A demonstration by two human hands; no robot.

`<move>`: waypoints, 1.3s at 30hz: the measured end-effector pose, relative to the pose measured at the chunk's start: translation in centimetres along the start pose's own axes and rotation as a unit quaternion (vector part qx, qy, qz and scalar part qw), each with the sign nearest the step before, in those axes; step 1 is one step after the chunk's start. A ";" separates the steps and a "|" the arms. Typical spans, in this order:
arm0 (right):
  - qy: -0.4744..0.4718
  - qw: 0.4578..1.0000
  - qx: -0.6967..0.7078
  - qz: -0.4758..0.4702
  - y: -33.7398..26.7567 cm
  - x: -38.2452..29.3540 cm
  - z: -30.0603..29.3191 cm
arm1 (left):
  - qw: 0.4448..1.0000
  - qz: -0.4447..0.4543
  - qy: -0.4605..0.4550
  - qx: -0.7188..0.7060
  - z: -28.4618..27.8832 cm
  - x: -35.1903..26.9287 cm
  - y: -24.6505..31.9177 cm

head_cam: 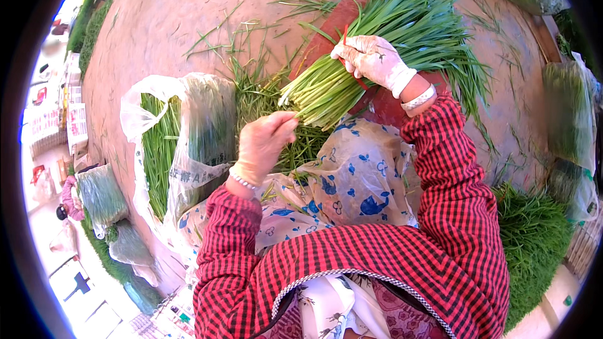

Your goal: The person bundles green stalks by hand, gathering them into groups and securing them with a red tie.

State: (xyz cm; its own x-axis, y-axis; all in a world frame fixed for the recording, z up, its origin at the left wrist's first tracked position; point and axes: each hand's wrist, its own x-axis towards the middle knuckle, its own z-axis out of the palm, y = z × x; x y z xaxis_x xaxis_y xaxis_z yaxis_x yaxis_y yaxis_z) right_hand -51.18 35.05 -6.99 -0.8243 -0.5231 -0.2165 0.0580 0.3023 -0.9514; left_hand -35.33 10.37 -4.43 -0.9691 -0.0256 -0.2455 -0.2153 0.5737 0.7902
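A thick bunch of garlic chives (pixel 419 23) lies slantwise on a dark red board (pixel 325 33), pale cut ends towards me and green leaves spread to the upper right. Around its middle runs a red tie (pixel 345 33). My right hand (pixel 374 62), in a whitish glove, grips the bunch at the tie from above; its palm side is hidden. At the cut ends, my left hand (pixel 264 146), in a thin glove, pinches the end of a chive stem. A plastic apron (pixel 348 174) with blue prints covers my lap.
Loose chive scraps (pixel 264 99) litter the floor (pixel 155 28) beside the board. To the left stands a plastic bag (pixel 202 117) packed with chives. A chive heap (pixel 532 245) and a filled bag (pixel 567 108) lie right. Another person (pixel 70 197) is at far left.
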 end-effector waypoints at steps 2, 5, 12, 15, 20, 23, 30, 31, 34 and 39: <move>-0.002 1.000 0.019 -0.005 0.5 0.0 -0.6 | 0.982 -0.061 0.003 -0.176 -2.0 -1.1 -0.5; -0.002 1.000 -0.004 -0.008 0.4 0.1 -0.3 | 0.934 -0.072 0.110 -0.331 -5.6 -3.9 -3.6; 0.023 0.998 -0.029 -0.054 0.6 0.3 -0.1 | 0.774 0.063 0.325 -0.540 -17.5 -11.2 -7.4; 0.041 0.998 -0.036 -0.017 0.3 0.3 0.2 | 0.800 0.158 0.305 -0.491 -23.2 -15.6 -10.6; 0.023 0.999 -0.007 -0.027 0.2 0.8 1.0 | 0.802 -0.243 0.497 -0.225 -26.7 -22.1 -18.5; 0.031 0.998 0.063 -0.008 1.0 -0.4 0.0 | 0.799 -0.284 0.529 -0.029 -21.6 -16.7 -15.2; 0.027 0.987 0.151 0.045 -0.2 -2.9 1.2 | 0.941 0.132 0.310 0.035 -6.5 0.6 3.8; 0.029 0.984 0.161 0.065 -0.3 -3.6 1.3 | 0.932 0.170 0.301 0.114 -5.6 2.5 5.5; 0.031 0.982 0.174 0.072 1.0 -5.6 1.5 | 0.933 0.146 0.296 0.142 -5.6 5.2 6.0; 0.043 0.966 0.251 0.048 2.9 -7.2 1.6 | 0.939 0.203 0.268 0.072 -3.5 6.7 3.2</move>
State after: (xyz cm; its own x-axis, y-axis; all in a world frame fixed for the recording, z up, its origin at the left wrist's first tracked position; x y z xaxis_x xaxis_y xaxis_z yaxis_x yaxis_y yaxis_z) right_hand -44.16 38.42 -8.50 -0.8444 -0.4369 -0.3099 0.3835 -0.0892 -0.9192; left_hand -42.98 9.15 -1.61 -0.8975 -0.1671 0.4081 0.1663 0.7290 0.6640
